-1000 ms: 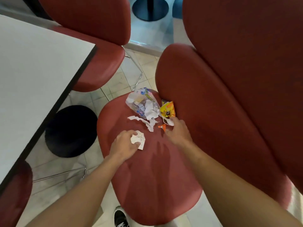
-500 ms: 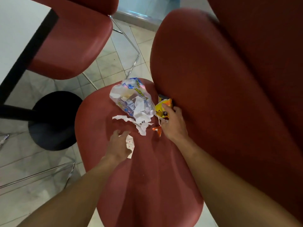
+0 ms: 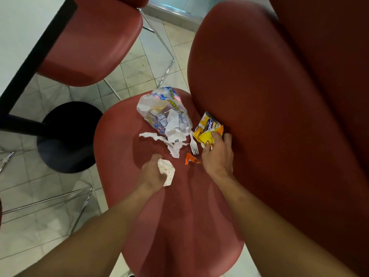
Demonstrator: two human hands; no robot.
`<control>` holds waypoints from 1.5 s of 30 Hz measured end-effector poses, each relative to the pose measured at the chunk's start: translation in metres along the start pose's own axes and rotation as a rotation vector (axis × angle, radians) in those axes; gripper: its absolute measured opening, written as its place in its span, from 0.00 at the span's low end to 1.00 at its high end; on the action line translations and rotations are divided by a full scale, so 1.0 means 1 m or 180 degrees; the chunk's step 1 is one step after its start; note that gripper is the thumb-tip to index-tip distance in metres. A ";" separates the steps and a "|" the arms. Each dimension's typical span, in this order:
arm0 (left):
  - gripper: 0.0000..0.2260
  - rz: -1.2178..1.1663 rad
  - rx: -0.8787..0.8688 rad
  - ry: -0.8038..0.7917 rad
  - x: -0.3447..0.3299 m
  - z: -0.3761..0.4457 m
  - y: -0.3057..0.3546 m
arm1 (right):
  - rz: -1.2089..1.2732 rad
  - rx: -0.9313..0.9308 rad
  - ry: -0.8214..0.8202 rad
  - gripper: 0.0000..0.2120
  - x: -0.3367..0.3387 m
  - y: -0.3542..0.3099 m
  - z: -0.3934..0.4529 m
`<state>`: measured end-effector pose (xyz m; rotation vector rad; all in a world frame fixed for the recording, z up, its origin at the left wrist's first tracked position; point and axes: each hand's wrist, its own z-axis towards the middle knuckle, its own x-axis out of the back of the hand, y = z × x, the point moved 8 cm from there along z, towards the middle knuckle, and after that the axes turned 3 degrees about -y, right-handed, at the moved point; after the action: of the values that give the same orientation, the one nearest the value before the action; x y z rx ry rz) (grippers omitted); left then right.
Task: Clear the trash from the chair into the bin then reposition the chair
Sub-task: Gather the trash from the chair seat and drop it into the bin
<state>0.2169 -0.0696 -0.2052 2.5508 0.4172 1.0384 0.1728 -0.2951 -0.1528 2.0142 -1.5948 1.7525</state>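
On the red chair seat (image 3: 179, 226), left hand (image 3: 152, 173) grips crumpled paper (image 3: 167, 171), right hand (image 3: 218, 154) the yellow wrapper (image 3: 207, 129).

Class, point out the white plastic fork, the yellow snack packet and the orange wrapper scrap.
white plastic fork (image 3: 193, 145): head view, its handle.
yellow snack packet (image 3: 207, 127): head view, its printed front.
orange wrapper scrap (image 3: 190, 158): head view, its middle.

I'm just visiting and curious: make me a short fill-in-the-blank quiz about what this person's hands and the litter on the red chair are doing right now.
1. The right hand grips a crumpled ____ snack wrapper.
2. The left hand holds a crumpled white ____.
3. A white plastic ____ lies on the chair seat between the clear plastic bag and the wrapper.
4. The small scrap between the hands is ____.

Missing words: yellow; napkin; fork; orange
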 end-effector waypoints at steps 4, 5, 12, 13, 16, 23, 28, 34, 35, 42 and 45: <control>0.22 -0.0424 0.0242 0.0222 0.014 -0.026 0.012 | 0.0199 -0.0198 0.0182 0.19 0.024 0.002 -0.031; 0.22 -0.0461 0.0274 0.0280 0.017 -0.030 0.013 | 0.0246 -0.0243 0.0215 0.18 0.028 0.002 -0.038; 0.21 -0.0903 0.0314 0.0593 0.050 -0.087 0.012 | 0.0407 -0.0231 0.0080 0.15 0.046 -0.022 -0.100; 0.20 -0.0990 0.0337 0.0626 0.054 -0.095 0.009 | 0.0400 -0.0199 0.0061 0.14 0.046 -0.027 -0.108; 0.18 -0.1335 0.0407 0.0641 0.063 -0.124 -0.006 | 0.0361 -0.0051 0.0004 0.12 0.047 -0.043 -0.139; 0.12 -0.1913 0.0261 0.0525 0.078 -0.189 -0.062 | 0.0144 0.0211 -0.0149 0.16 0.036 -0.074 -0.217; 0.06 -0.1937 0.0163 0.0508 0.096 -0.234 -0.101 | 0.0037 0.0273 -0.0082 0.16 0.023 -0.094 -0.275; 0.10 -0.1617 -0.0149 0.0544 0.118 -0.279 -0.150 | -0.0136 0.0559 -0.0052 0.15 0.005 -0.120 -0.339; 0.11 -0.1612 -0.0180 0.0567 0.121 -0.286 -0.158 | -0.0153 0.0603 -0.0047 0.15 0.002 -0.124 -0.348; 0.13 -0.1734 -0.0100 0.0780 0.137 -0.332 -0.211 | -0.0312 0.0856 -0.0261 0.16 -0.025 -0.153 -0.391; 0.15 -0.1874 0.0075 0.0947 0.138 -0.344 -0.245 | -0.0349 0.0968 -0.0466 0.16 -0.047 -0.165 -0.410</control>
<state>0.0333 0.2765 0.0041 2.0741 1.1760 1.1644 0.0003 0.0586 0.0537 2.3624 -1.2841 1.9469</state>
